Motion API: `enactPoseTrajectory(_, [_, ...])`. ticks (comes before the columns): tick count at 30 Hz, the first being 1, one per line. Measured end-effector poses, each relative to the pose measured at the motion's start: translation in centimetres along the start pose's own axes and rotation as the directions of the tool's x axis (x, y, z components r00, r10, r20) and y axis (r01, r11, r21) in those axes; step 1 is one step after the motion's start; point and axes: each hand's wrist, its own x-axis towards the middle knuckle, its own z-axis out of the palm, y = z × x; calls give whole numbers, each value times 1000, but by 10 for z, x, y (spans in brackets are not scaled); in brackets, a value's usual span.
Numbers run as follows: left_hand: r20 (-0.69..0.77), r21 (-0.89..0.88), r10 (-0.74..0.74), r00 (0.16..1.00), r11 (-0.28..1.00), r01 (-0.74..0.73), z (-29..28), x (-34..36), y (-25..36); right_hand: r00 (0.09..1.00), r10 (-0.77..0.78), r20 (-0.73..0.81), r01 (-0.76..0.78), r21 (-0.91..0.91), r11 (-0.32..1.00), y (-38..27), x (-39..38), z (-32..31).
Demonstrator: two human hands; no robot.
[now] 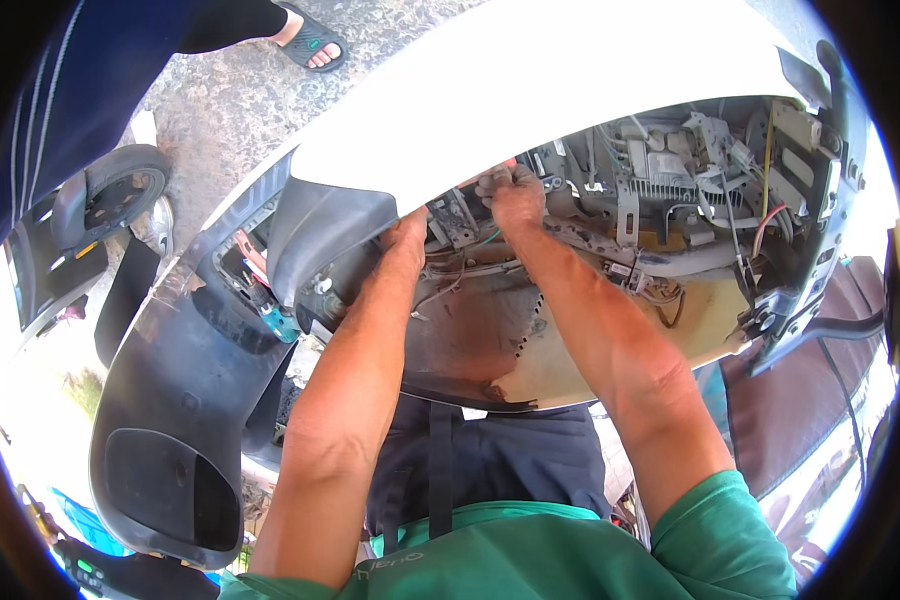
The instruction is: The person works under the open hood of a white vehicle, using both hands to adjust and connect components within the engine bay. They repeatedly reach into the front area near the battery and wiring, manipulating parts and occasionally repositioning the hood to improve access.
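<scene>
Both my arms reach into the opened body of a scooter, beneath its white body panel (470, 90). My left hand (407, 230) is beside the grey-black trim piece (330, 225), and its fingers are hidden behind the panel edge. My right hand (515, 195) is closed, its fingers curled close to the underside of that edge; whatever they grip cannot be made out. Around the hands lie exposed wires, brackets and a metal frame tube (680, 262). Farther right sits a finned metal unit (675, 180) with connectors.
A long black plastic panel (170, 400) stands at the left, near a teal-handled tool (278, 322). A stained curved panel (490, 340) lies under my forearms. Someone's sandalled foot (315, 42) is at the top left, near a wheel (125, 190). Brown sheeting (795, 400) is at the right.
</scene>
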Motion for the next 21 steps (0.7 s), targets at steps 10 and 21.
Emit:
enactPoseTrajectory(10, [-31, 323, 237, 971, 922, -215, 9, 14, -37, 906, -403, 133, 416, -466, 781, 10, 15, -1])
enactPoseTrajectory(21, [-144, 218, 273, 951, 946, -238, 3, 34, -25, 998, -51, 24, 52, -52, 997, 11, -6, 5])
